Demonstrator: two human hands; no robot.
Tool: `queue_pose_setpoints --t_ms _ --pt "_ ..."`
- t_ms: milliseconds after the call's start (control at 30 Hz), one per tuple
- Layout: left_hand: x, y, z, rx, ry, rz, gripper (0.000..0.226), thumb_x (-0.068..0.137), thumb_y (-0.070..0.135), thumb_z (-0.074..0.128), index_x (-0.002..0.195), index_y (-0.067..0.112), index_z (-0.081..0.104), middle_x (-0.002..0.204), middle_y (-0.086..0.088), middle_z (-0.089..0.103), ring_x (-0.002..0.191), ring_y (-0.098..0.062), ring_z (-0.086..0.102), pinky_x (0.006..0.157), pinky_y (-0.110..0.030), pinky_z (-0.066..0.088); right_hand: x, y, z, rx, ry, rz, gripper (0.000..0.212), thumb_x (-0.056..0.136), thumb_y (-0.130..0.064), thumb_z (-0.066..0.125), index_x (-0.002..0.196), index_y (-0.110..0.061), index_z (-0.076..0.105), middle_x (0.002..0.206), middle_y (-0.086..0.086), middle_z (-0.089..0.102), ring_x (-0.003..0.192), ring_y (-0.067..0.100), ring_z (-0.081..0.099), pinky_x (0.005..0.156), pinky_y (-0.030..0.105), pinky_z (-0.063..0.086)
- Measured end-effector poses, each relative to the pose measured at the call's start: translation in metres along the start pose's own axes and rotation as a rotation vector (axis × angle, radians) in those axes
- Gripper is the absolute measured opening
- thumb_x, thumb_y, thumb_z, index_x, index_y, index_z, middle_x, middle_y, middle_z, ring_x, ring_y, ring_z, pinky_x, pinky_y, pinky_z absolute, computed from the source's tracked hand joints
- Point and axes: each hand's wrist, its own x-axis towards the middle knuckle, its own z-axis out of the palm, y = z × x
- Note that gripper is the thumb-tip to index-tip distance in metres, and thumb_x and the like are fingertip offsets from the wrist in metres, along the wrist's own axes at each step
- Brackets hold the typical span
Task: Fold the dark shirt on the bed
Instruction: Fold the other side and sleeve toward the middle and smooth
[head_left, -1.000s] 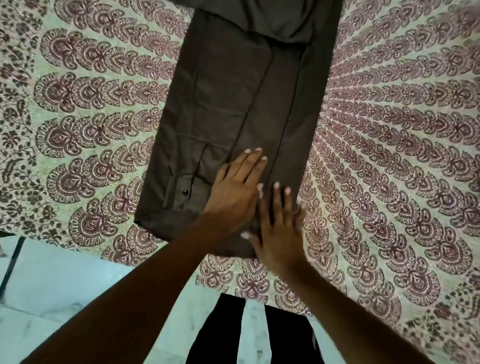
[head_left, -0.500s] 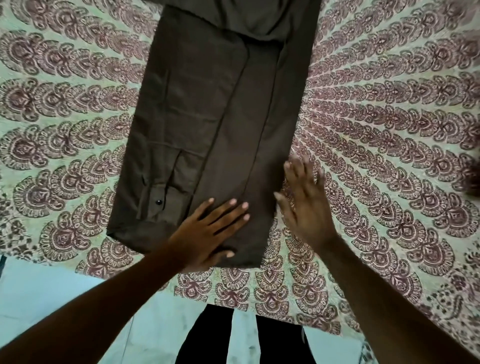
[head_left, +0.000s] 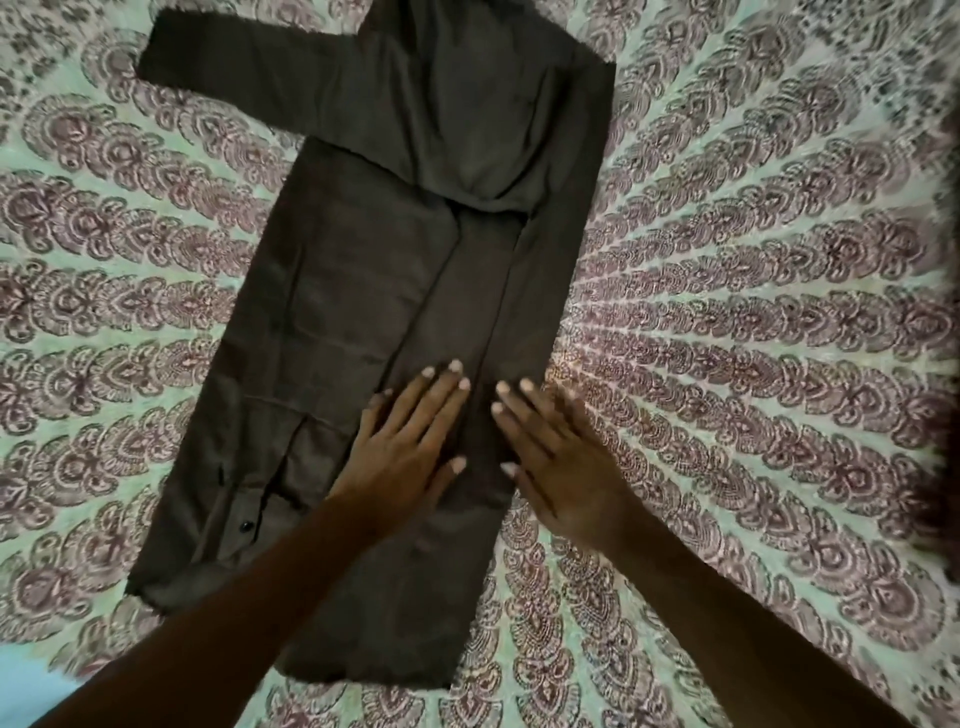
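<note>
The dark brown shirt lies flat on the bed as a long narrow strip, its sides folded inward. One sleeve sticks out to the upper left. A cuff with a dark button shows near the lower left edge. My left hand lies flat on the lower middle of the shirt, fingers straight. My right hand lies flat beside it, fingers straight, over the shirt's right edge and partly on the bedspread.
The bedspread has a pale green ground with maroon fan-shaped motifs and surrounds the shirt on all sides. A bit of pale floor shows at the lower left corner, marking the bed's near edge.
The view has tilted up, so the sleeve and upper shirt now show. My right hand moved left from the bedspread onto the shirt's right edge. My left hand slid further up the shirt.
</note>
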Motion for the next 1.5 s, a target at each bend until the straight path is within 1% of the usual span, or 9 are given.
queue_pose_setpoints --t_ms 233,467,600,767,867,933,1133,1233,1500 --pt "-0.013 -0.002 0.005 0.149 -0.110 0.163 0.089 0.087 0.072 0.049 0.162 0.034 0.020 0.172 0.008 0.008 0.156 -0.027 0.020 0.117 -0.060 0.026 0.071 0.075 -0.020 -0.039 0.001 0.293 0.074 0.105 -0.058 0.037 0.162 -0.011 0.028 0.172 0.013 0.013 0.159 0.033 0.011 0.127 0.057 0.008" --pt "0.026 -0.010 -0.009 -0.009 0.065 0.182 0.056 0.098 0.042 0.052 0.148 0.017 0.050 0.166 -0.003 0.032 0.149 -0.023 0.037 0.111 -0.046 0.040 0.089 0.050 -0.005 -0.018 0.055 0.063 0.066 0.106 -0.052 0.038 0.150 -0.005 0.049 0.164 0.018 0.035 0.154 0.032 0.031 0.123 0.061 0.020" --pt "0.077 -0.022 -0.029 -0.044 0.192 0.166 0.049 0.097 0.034 0.053 0.142 0.014 0.056 0.161 -0.005 0.041 0.144 -0.024 0.044 0.107 -0.046 0.042 0.116 0.062 -0.023 0.055 0.189 0.298 0.067 0.104 -0.049 0.041 0.153 -0.003 0.044 0.165 0.016 0.035 0.154 0.033 0.030 0.126 0.053 0.014" --pt "0.156 -0.056 -0.063 -0.239 0.353 -0.193 0.041 0.094 0.034 0.056 0.131 0.018 0.058 0.153 -0.002 0.046 0.136 -0.027 0.048 0.104 -0.047 0.039 0.165 0.086 -0.039 0.076 0.197 0.470 0.053 0.105 -0.045 0.043 0.125 -0.003 0.069 0.140 0.021 0.062 0.133 0.037 0.057 0.118 0.055 0.031" --pt "0.203 -0.095 -0.087 -0.436 0.404 -0.477 0.044 0.091 0.035 0.055 0.131 0.016 0.056 0.148 -0.006 0.047 0.135 -0.032 0.045 0.107 -0.052 0.037 0.189 0.090 -0.050 0.252 0.396 0.559 0.034 0.105 -0.033 0.052 0.098 -0.005 0.070 0.095 0.017 0.071 0.089 0.039 0.067 0.078 0.043 0.053" --pt "0.227 -0.126 -0.107 -0.504 0.432 -0.637 0.048 0.092 0.034 0.055 0.134 0.012 0.053 0.148 -0.012 0.045 0.135 -0.036 0.044 0.110 -0.054 0.038 0.206 0.091 -0.055 0.314 0.453 0.678 0.038 0.106 -0.037 0.048 0.105 -0.005 0.068 0.094 0.016 0.069 0.086 0.037 0.066 0.069 0.039 0.051" --pt "0.261 -0.216 -0.147 -0.544 0.275 -1.086 0.067 0.091 0.028 0.060 0.150 0.013 0.032 0.159 -0.024 0.023 0.145 -0.044 0.026 0.117 -0.050 0.026 0.240 0.078 -0.041 0.258 0.357 0.902 0.054 0.099 -0.042 0.046 0.121 0.001 0.069 0.126 0.024 0.066 0.112 0.044 0.061 0.093 0.046 0.054" --pt "0.266 -0.248 -0.150 -0.664 0.298 -1.196 0.056 0.085 0.018 0.065 0.137 0.016 0.045 0.156 -0.027 0.019 0.142 -0.047 0.027 0.114 -0.042 0.033 0.243 0.067 -0.027 0.189 0.388 0.922 0.050 0.100 -0.037 0.050 0.124 0.001 0.069 0.140 0.024 0.060 0.121 0.046 0.058 0.100 0.046 0.052" --pt "0.276 -0.300 -0.136 -0.922 0.451 -1.109 0.037 0.075 -0.002 0.073 0.112 0.002 0.071 0.114 -0.023 0.071 0.105 -0.038 0.069 0.092 -0.044 0.059 0.250 0.054 0.002 0.039 0.433 0.919 0.057 0.103 -0.036 0.040 0.136 0.005 0.061 0.151 0.029 0.048 0.131 0.050 0.050 0.107 0.053 0.049"
